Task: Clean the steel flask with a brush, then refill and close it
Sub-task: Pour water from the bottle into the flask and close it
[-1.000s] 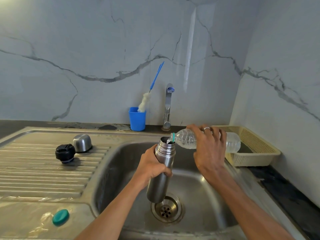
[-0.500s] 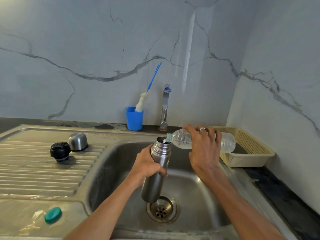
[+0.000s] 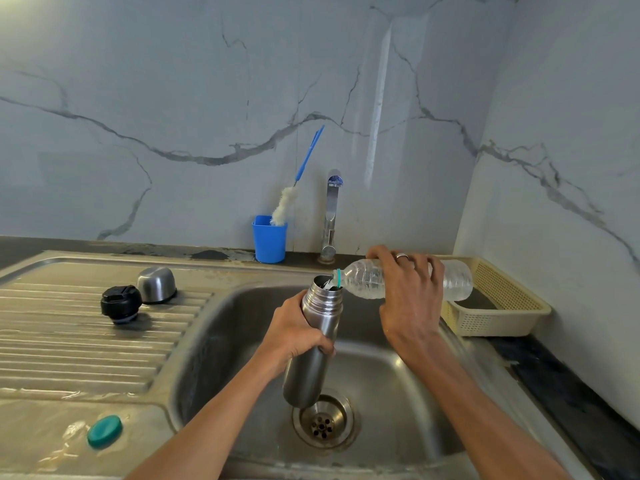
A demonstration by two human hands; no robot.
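Left hand [image 3: 294, 329] grips steel flask [image 3: 313, 344] mid-body over sink [image 3: 221, 341]; flask near upright, long axis tilted, open mouth toward 1 o'clock, base just above drain [image 3: 323, 422]; right hand [image 3: 410, 296] grasps plastic bottle [image 3: 367, 282], lying near horizontal, neck toward 9 o'clock, at flask mouth; brush [image 3: 294, 188] in blue cup [image 3: 269, 239] at 12 o'clock beside tap [image 3: 331, 216]; black stopper [image 3: 121, 303], steel cap [image 3: 156, 285] on drainboard at 9 o'clock; teal cap [image 3: 104, 428] at 8 o'clock; basket [image 3: 502, 317] at 3 o'clock.
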